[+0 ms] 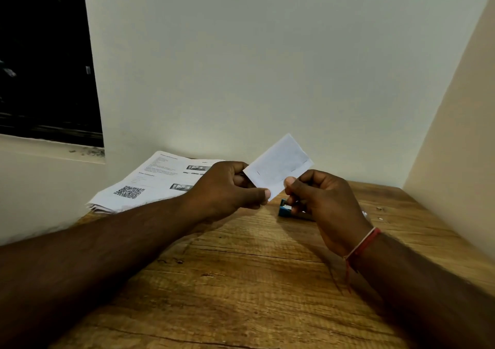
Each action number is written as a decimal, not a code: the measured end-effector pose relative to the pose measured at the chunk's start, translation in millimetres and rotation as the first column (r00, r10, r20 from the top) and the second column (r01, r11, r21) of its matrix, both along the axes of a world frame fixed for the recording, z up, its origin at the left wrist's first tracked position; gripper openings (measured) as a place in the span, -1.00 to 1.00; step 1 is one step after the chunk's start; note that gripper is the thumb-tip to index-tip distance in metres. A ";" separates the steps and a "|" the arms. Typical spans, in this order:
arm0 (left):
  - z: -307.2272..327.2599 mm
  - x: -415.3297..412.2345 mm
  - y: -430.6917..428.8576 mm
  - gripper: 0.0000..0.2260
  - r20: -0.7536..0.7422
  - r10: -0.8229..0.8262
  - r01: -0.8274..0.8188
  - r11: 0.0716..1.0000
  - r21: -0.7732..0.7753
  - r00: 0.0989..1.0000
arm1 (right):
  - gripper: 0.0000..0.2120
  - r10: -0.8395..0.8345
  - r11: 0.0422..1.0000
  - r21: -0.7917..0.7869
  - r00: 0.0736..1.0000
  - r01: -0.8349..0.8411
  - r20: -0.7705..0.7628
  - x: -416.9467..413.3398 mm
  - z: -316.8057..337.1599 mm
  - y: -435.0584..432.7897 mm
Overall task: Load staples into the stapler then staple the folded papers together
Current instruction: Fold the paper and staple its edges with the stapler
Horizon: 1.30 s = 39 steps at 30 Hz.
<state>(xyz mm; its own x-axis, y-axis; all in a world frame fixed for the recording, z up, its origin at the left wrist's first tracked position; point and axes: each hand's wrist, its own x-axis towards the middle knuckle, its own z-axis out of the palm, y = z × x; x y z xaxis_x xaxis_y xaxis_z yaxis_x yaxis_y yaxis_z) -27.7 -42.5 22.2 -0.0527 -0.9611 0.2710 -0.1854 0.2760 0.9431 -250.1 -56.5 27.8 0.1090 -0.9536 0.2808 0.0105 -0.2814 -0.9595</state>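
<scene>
A small folded paper [278,166] is held above a wooden table [241,281]: the left hand [227,188] pinches its left edge, the right hand [321,201] its lower edge. It looks light and floppy, best gripped by its edges. A blue stapler [285,210] lies on the table beneath

We've got a bare left hand [225,188] and a bare right hand [326,204] here, forearms uncovered, and on the right wrist a thin red-and-pale thread band [363,242], one loose red strand [347,276] dangling below.
</scene>
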 end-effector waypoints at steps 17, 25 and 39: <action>-0.5 4.9 -5.5 -0.61 -0.038 0.152 -0.154 0.987 -0.046 0.988 | -0.84 -0.227 0.970 -0.239 0.504 0.043 -0.833 -29.5 -21.6 -37.9; 0.5 3.0 -5.3 -0.64 0.090 0.271 -0.256 0.956 -0.145 0.959 | -0.86 0.108 0.988 -0.076 0.951 -0.135 -0.291 -9.6 -20.2 -14.9; 4.1 2.7 7.7 -0.64 0.220 0.317 -0.264 0.935 -0.238 0.923 | -0.73 0.161 0.985 -0.019 0.955 -0.171 -0.249 -4.0 -14.6 -0.4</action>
<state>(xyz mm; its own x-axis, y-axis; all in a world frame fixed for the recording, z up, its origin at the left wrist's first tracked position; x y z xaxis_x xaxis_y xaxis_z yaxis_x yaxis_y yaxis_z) -25.0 -34.8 26.3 0.1291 -0.8714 0.4733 -0.5087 0.3515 0.7859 -254.1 -56.9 13.3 0.3349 -0.9049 0.2629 -0.1747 -0.3338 -0.9263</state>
